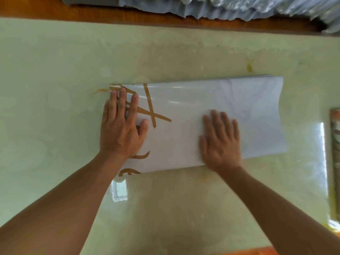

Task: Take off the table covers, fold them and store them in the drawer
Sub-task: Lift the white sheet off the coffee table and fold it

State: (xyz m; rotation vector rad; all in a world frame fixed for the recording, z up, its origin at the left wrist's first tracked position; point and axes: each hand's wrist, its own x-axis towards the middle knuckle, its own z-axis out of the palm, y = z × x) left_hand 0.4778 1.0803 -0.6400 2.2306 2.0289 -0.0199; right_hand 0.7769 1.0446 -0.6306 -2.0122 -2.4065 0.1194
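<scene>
A folded cover (211, 115) is pale white with a faint lavender tint and soft grey, marble-like veining toward its right side. Its left end carries golden-tan stripes that cross one another like an X, plus two curved tan marks near the lower left corner. The table (55, 89) beneath is glossy pale green-cream with cloudy, lighter blotches, a few small ochre-yellow streaks, and bright white reflections. Along the top runs a warm orange-brown wooden edge (55, 11). Above it lies a heap (239, 6) of bluish-grey and silvery white material. A thin strip (335, 144) at the far right shows orange, grey and white mottling.
</scene>
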